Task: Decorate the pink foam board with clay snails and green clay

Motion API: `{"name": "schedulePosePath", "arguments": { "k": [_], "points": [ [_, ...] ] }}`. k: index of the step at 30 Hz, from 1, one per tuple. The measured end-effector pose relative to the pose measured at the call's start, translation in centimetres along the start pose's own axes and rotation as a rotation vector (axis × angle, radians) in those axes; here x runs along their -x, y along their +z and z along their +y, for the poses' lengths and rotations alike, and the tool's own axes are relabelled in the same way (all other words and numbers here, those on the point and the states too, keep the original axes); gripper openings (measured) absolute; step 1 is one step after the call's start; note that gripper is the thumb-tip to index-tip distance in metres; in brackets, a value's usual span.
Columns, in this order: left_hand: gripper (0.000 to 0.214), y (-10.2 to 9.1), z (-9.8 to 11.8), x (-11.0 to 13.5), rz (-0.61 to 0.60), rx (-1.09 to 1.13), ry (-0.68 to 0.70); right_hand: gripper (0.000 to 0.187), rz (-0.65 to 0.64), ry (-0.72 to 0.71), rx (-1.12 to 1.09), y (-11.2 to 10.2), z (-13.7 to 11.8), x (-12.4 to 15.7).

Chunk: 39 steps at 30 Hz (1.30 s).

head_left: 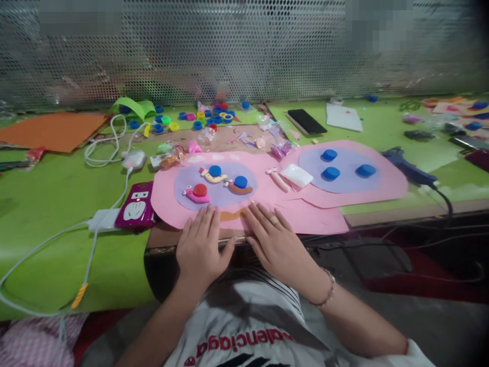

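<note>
My left hand [201, 244] lies flat at the near edge of a pink paper shape [168, 204], fingers stretched out. Opposite it, my right hand [271, 232] rests flat on the same edge, a ring on one finger. An orange-brown strip [233, 215] shows between my fingertips; whether it is clay or paper I cannot tell. Beyond them, a purple oval [187, 178] carries three clay snails with bottle-cap shells: a pink snail [198, 198], a cream snail [214, 177] and a brown snail [240, 189]. A pale clay body [279, 180] with eyes lies to the right.
A white packet [296, 176] sits beside a second pink shape [393, 176] bearing three blue caps. A glue gun [410, 168] lies at right, a phone [306, 121] farther back. Loose caps [214, 118] and scraps spread behind. A purple power strip [135, 206] with cables stands left.
</note>
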<state>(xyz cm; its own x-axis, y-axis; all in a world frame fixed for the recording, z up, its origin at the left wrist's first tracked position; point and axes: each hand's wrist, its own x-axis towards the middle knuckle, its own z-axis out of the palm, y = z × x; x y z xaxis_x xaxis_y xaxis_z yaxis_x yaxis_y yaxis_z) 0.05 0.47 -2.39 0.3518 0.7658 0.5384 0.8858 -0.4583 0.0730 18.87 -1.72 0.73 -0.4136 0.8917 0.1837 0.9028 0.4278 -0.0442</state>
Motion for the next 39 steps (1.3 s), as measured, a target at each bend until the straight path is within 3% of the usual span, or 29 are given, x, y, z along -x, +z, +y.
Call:
{"name": "schedulePosePath", "arguments": {
  "k": [15,26,39],
  "points": [
    [0.051,0.3,-0.3,0.2,0.057,0.057,0.04,0.047,0.055,0.094,-0.048,0.7,-2.6,-1.1],
    [0.05,0.3,-0.3,0.3,0.037,0.083,0.03,0.047,0.047,0.049,-0.093,0.6,-3.6,-1.9],
    [0.048,0.3,-0.1,0.1,0.083,0.034,0.027,0.048,-0.022,-0.036,-0.08,-0.3,-2.3,-2.0]
  ]
}}
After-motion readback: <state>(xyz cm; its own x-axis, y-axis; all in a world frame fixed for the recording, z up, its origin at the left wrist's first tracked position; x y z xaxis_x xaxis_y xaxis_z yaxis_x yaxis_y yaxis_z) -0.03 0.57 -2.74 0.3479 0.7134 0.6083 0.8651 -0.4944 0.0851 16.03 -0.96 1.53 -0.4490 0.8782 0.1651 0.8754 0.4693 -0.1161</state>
